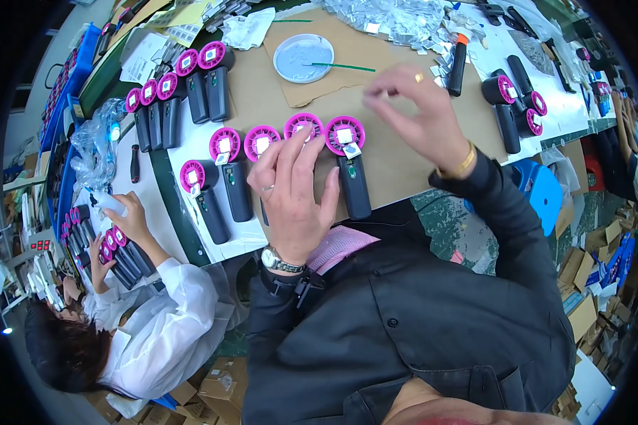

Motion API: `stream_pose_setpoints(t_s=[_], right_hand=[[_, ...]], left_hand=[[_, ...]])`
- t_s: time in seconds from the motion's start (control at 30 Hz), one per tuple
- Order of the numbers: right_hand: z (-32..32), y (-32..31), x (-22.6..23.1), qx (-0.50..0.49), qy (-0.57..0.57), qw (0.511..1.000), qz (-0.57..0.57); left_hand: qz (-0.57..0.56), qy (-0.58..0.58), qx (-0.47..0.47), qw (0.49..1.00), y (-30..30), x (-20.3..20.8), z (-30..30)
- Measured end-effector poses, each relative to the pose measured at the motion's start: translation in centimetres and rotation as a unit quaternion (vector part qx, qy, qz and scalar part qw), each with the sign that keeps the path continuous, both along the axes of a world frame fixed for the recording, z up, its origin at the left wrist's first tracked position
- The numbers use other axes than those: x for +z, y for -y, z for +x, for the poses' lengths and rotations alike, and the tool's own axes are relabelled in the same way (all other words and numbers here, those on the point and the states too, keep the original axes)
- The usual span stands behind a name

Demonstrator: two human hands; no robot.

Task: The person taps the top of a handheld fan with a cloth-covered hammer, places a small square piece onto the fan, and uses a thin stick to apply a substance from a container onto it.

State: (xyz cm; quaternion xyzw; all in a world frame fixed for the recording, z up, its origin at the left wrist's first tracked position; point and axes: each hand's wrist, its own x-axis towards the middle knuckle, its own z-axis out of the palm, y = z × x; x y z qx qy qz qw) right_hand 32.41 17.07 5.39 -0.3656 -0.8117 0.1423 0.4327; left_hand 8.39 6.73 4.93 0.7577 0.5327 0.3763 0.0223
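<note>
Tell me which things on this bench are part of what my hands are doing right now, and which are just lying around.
In hand:
- left hand resting on a black handheld fan with a pink head
- right hand raised, fingertips pinched; what it pinches is too small to tell
- neighbouring fans in the row

Lying about:
- round grey dish
- green stick
- crumpled clear bags
- blue stool

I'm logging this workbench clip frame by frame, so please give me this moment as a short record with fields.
setting: workbench covered in brown cardboard
left hand: flat on a black handheld fan with magenta head
right hand: raised above the bench, fingertips pinched; what they hold is too small to tell
row: similar fans lie side by side
dish: round grey dish farther back
neighbour: person in white sleeve handling fans at left
</note>
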Motion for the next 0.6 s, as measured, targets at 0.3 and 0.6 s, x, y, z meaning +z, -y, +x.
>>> stream_pose_setpoints(t_s=[0.3,0.6], right_hand=[[-0.9,4.5,0.0,0.049,0.058,0.997,0.027],[-2.0,3.3,-0.6,0.044,0.091,0.99,0.098]], left_hand=[[-0.056,-0.046,-0.038,0.997,-1.8,0.4,0.4],[-0.061,-0.061,-0.057,0.995,-2.7,0.2,0.1]])
